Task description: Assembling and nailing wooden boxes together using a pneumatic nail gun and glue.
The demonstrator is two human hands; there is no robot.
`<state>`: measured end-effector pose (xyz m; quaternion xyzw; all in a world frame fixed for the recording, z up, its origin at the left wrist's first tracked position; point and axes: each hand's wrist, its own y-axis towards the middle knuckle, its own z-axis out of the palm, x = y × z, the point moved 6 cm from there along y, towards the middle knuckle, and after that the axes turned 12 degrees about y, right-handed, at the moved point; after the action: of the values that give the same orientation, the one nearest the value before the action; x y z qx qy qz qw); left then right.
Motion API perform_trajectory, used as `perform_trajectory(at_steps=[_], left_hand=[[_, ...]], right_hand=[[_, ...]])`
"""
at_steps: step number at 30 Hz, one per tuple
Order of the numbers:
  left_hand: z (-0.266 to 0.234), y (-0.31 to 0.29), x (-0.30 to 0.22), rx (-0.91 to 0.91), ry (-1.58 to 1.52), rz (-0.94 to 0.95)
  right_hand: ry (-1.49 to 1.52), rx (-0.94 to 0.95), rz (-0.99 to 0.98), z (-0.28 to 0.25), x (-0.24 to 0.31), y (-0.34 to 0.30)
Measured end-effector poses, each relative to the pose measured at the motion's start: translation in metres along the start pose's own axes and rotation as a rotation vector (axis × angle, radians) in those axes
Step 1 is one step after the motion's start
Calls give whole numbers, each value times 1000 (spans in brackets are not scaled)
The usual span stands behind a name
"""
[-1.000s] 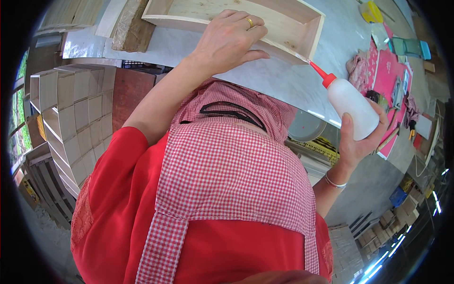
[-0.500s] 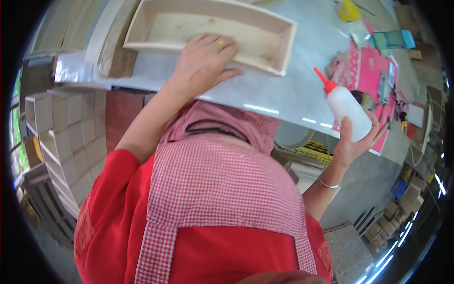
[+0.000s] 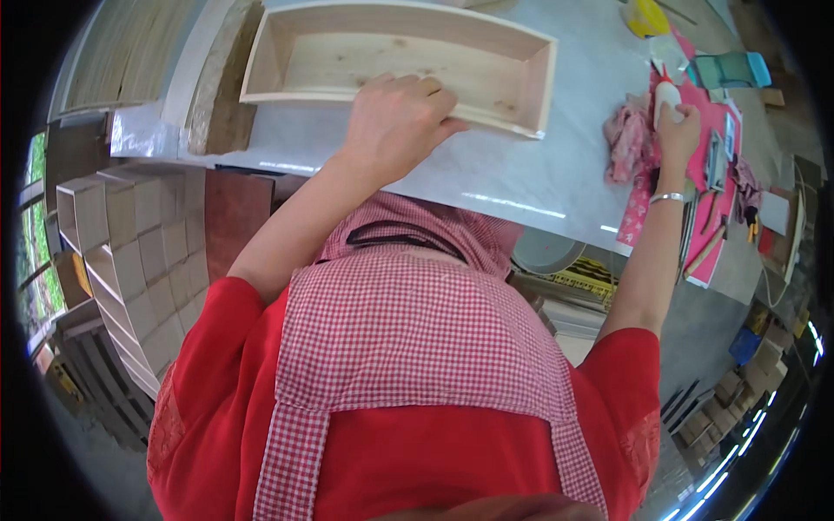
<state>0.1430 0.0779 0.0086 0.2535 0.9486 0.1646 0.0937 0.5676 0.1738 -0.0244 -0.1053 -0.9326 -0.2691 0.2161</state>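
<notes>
A long open wooden box (image 3: 537, 87) of pale timber lies on the grey tabletop (image 3: 486, 174), its long side toward me. My left hand (image 3: 401, 122) grips the near wall, with the fingers curled over the edge into the box and the fingertips partly hidden. Far to the right, my right hand (image 3: 679, 132) is wrapped round a white squeeze bottle (image 3: 666, 97) with a red pointed nozzle. The bottle is upright over a pink sheet (image 3: 695, 94), beside a crumpled pink cloth (image 3: 627, 143). Whether its base touches the sheet I cannot tell.
Stacked boards (image 3: 130, 52) and a wrapped wood block (image 3: 228, 82) border the box on the left. At the right are a yellow tub (image 3: 645, 17), a green bottle (image 3: 725, 71) and hand tools (image 3: 714, 161). Wooden boxes (image 3: 130, 234) are stacked below left.
My right hand has carried the squeeze bottle away from me, from the table's near edge to the pink sheet. My left hand stays on the box wall; the whole view has shifted slightly.
</notes>
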Motion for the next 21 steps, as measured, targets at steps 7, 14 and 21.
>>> perform_trajectory(at_steps=[7, 14, 21], left_hand=[[5, -1, 4, -52, -13, -16], [3, -4, 4, -73, 4, -16], [6, -5, 4, -94, -16, -2]], right_hand=[[408, 178, -552, -34, 190, -143], [254, 322, -580, -36, 219, -173], [222, 297, -536, -39, 204, -175]])
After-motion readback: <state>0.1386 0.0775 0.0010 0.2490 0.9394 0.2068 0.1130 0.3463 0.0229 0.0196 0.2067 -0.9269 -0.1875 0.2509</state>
